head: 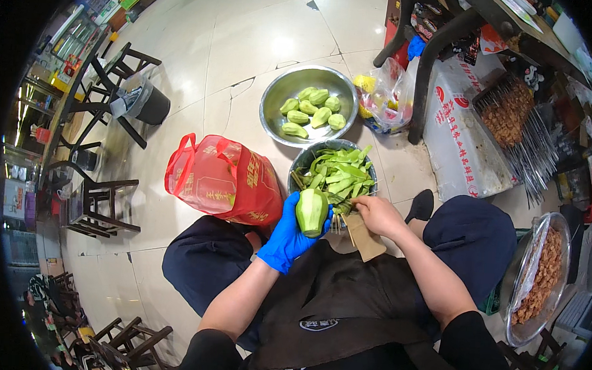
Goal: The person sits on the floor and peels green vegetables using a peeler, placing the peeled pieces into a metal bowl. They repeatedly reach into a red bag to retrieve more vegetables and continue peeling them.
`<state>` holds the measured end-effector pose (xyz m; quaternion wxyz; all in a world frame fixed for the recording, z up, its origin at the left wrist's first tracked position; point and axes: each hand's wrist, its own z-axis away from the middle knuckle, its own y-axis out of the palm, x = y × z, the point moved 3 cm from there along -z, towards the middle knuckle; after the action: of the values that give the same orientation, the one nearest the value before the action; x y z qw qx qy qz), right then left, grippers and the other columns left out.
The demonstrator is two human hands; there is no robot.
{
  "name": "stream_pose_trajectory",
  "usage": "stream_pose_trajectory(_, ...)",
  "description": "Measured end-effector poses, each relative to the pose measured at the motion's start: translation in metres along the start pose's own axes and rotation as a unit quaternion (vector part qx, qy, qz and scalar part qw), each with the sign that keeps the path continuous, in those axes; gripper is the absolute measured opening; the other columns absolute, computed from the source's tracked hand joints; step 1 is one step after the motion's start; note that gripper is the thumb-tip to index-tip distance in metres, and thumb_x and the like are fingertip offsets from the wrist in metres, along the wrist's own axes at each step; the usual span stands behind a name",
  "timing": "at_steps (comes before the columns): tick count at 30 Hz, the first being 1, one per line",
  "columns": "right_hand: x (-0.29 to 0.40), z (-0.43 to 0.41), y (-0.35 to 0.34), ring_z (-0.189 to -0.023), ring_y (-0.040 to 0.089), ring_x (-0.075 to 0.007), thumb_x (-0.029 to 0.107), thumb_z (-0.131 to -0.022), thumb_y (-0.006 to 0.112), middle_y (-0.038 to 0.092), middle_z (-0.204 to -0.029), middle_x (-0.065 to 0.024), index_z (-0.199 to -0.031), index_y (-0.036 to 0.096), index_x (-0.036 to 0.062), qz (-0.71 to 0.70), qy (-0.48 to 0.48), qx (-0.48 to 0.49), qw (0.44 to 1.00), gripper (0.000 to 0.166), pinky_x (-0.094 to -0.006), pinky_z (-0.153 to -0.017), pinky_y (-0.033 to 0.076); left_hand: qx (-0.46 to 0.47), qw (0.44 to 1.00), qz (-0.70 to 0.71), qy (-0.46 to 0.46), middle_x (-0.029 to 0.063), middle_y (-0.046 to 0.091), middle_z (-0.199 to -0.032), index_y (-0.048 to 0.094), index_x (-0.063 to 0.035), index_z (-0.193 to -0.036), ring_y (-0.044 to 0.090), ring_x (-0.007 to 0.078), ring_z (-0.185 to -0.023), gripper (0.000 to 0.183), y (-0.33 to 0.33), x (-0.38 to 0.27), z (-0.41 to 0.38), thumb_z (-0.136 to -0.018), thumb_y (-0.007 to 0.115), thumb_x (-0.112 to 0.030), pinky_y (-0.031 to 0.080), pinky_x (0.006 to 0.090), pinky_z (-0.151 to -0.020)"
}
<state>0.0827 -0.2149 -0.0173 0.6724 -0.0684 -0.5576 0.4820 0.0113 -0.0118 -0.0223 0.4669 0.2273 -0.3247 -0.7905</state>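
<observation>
My left hand (286, 234), in a blue glove, holds a peeled pale-green pear-shaped fruit (311, 213) over the near rim of a dark bin (297, 157). Long green peelings (342, 170) fill the bin, and thin sticks poke out at its near side. My bare right hand (377, 215) is at the bin's near right rim, fingers bent together; whether they grip something is hidden. Just below those fingers a flat brown piece of card or paper (366, 239) hangs. Beyond the bin, a steel bowl (274, 126) contains several peeled green fruits (308, 107).
A red carrier bag (226, 179) stands left of the bin. To the right are a plastic bag (388, 99), a table leg (429, 76), a white printed box (459, 128), skewered brown food (508, 113) and a bowl of brown pieces (542, 278). Chairs (99, 205) stand at left.
</observation>
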Motion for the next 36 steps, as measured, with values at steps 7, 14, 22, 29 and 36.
stream_pose_trajectory(7,0.063,0.033,-0.003,-0.089,0.059,-0.0317,0.01,-0.095,0.061,0.06,-0.091,-0.011,-0.127,0.068,0.0153,-0.066,-0.2,-0.142,0.967,0.034,-0.0414,-0.083,0.049,0.062,0.996,-0.055,0.014,0.0098,0.066,-0.121,0.057,-0.0143,-0.13,0.065,0.0264,-0.1,0.062,-0.008,-0.012,-0.003,-0.095,0.049,-0.065,0.056,0.0421,-0.076)
stream_pose_trajectory(14,0.031,0.023,-0.003,-0.088,0.061,-0.0308,0.016,-0.093,0.063,0.061,-0.089,-0.0101,-0.122,0.071,0.0209,0.024,-0.151,-0.166,0.974,0.031,-0.0426,-0.08,0.049,-0.026,0.964,-0.23,0.13,0.008,0.069,-0.116,0.059,-0.0158,-0.128,0.067,0.0266,-0.098,0.058,-0.005,-0.003,0.005,-0.098,0.045,-0.064,0.057,0.0415,-0.077)
stream_pose_trajectory(22,0.016,0.026,-0.001,-0.093,0.061,-0.0329,0.014,-0.093,0.061,0.063,-0.096,-0.014,-0.124,0.069,0.017,-0.067,-0.065,-0.135,0.986,0.032,-0.0426,-0.083,0.049,0.057,0.997,-0.057,0.021,0.0154,0.062,-0.13,0.053,-0.01,-0.137,0.064,0.0326,-0.109,0.07,-0.002,-0.005,-0.004,-0.097,0.044,-0.066,0.056,0.0447,-0.089)
stream_pose_trajectory(29,0.07,0.055,0.01,-0.094,0.058,-0.0255,0.006,-0.086,0.065,0.059,-0.096,-0.0053,-0.13,0.066,0.0216,0.056,-0.315,-0.184,0.929,0.046,-0.0384,-0.083,0.045,0.208,0.978,-0.011,0.01,0.0103,0.067,-0.122,0.058,-0.0134,-0.131,0.064,0.0283,-0.11,0.049,-0.007,-0.01,-0.009,-0.104,0.041,-0.05,0.055,0.0448,-0.096)
stream_pose_trajectory(36,0.063,0.039,0.008,-0.094,0.058,-0.0265,0.006,-0.085,0.066,0.058,-0.097,-0.0062,-0.129,0.067,0.0235,0.052,-0.308,-0.178,0.933,0.048,-0.0396,-0.086,0.045,0.099,0.995,0.003,0.031,0.009,0.067,-0.114,0.06,-0.0118,-0.122,0.066,0.0252,-0.102,0.039,-0.004,-0.008,-0.006,-0.103,0.044,-0.042,0.057,0.042,-0.088)
